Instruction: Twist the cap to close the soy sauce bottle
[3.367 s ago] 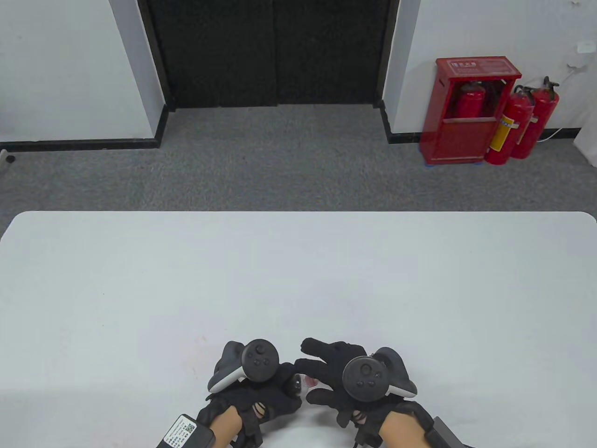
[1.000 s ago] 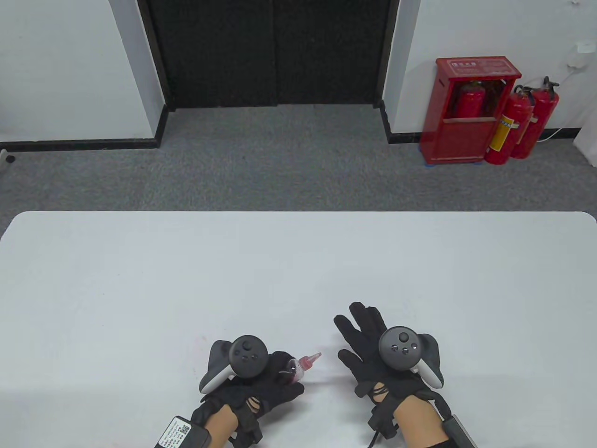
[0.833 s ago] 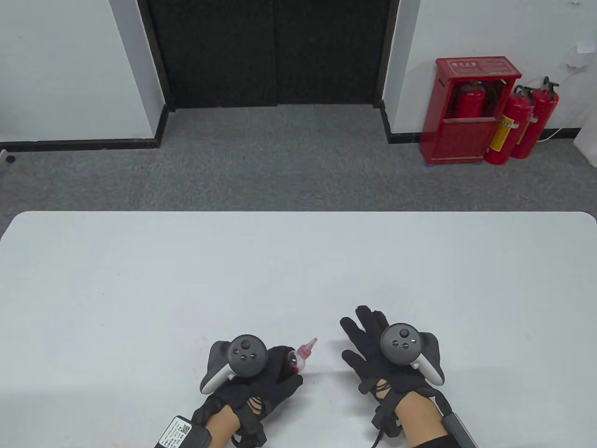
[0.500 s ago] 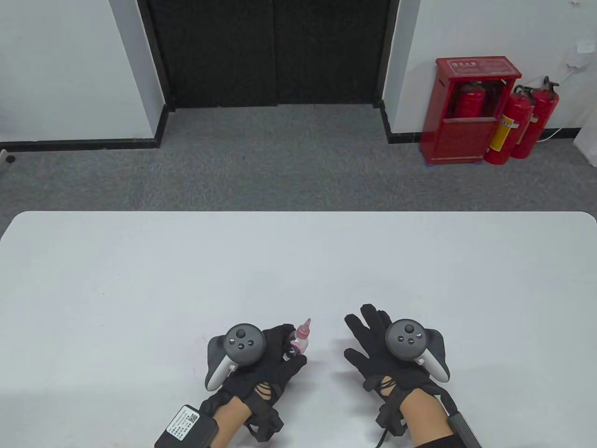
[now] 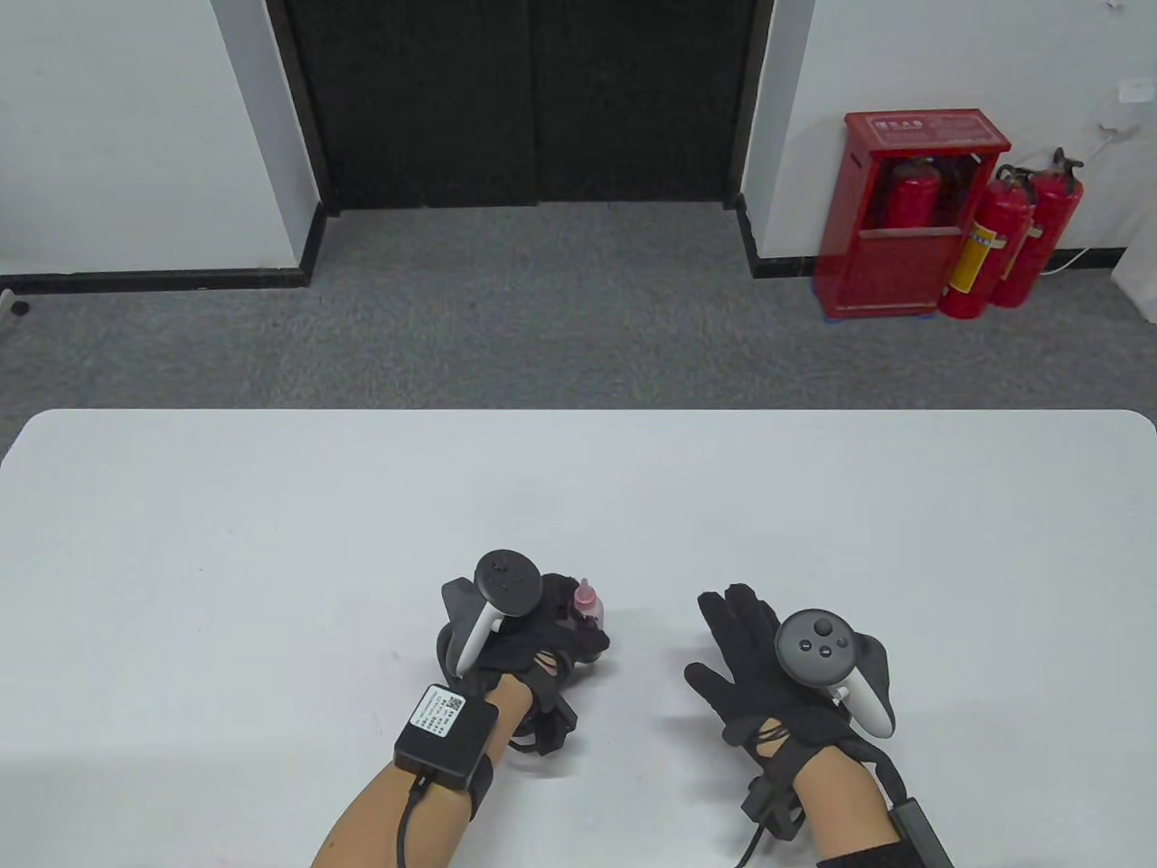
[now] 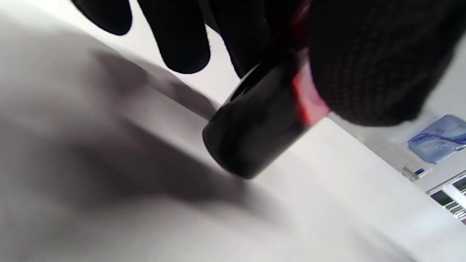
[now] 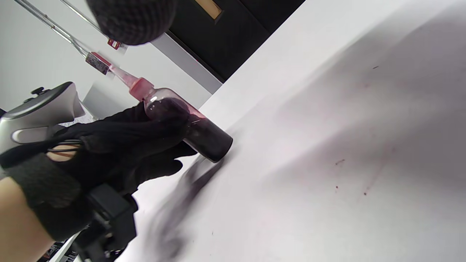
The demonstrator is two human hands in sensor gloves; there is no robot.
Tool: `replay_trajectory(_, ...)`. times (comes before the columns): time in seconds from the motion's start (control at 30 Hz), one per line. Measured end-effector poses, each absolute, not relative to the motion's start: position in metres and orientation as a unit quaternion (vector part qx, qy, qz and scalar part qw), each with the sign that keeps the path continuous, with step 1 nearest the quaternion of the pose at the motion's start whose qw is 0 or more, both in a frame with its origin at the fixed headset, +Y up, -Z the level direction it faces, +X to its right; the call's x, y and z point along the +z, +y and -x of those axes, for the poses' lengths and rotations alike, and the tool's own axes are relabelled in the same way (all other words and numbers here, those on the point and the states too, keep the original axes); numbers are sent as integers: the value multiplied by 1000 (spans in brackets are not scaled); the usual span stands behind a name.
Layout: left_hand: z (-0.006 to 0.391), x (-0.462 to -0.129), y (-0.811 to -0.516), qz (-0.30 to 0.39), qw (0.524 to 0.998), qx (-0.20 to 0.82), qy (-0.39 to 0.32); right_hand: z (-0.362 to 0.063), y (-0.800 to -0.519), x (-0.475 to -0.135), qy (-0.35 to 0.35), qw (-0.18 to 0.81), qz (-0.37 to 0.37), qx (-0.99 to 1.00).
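Note:
A small soy sauce bottle (image 5: 589, 608) with dark liquid and a red pointed cap (image 5: 586, 597) stands about upright in my left hand (image 5: 583, 626), near the white table's (image 5: 271, 542) front middle. The left hand grips its body. In the right wrist view the bottle (image 7: 193, 127), with the cap (image 7: 137, 88) on its neck, has its base at the table; I cannot tell if it touches. The left wrist view shows the dark body (image 6: 255, 123) under my fingers (image 6: 364, 54). My right hand (image 5: 714, 637) is open and empty, apart to the right of the bottle.
The table's far edge (image 5: 578, 411) borders grey carpet. A red extinguisher cabinet (image 5: 908, 212) and extinguishers stand on the floor far back right. Faint specks mark the table top in the right wrist view (image 7: 340, 162).
My right hand left the cap and moved right, fingers spread. My left hand turned the bottle from lying sideways to upright and carried it forward over the table.

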State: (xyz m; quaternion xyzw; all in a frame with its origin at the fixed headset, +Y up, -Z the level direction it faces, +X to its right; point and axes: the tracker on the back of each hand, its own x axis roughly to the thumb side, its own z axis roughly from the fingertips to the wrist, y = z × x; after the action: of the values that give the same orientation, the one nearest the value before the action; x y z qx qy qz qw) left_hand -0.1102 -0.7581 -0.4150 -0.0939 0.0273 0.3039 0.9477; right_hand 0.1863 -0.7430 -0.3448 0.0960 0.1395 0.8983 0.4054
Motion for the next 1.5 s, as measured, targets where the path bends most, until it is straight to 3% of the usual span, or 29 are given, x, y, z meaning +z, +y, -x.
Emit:
replay_trajectory(0.27, 105, -407, -741, 121, 966, 226, -43, -183, -744, -346, 152, 398, -97, 900)
replay_trajectory(0.43, 133, -386, -724, 108, 972, 194, -77, -181, -748, -348, 166, 388, -97, 901)
replay_trajectory(0.67, 171, -349, -736, 113, 983, 120, -78, -167, -753, -347, 187, 352, -107, 911)
replay_trajectory(1.03, 199, -335, -723, 82, 978, 183, -65, -167, -747, -342, 202, 355, -101, 907)
replay_trajectory(1.5, 197, -333, -715, 81, 978, 172, -85, -169, -755, -344, 221, 350, -82, 906)
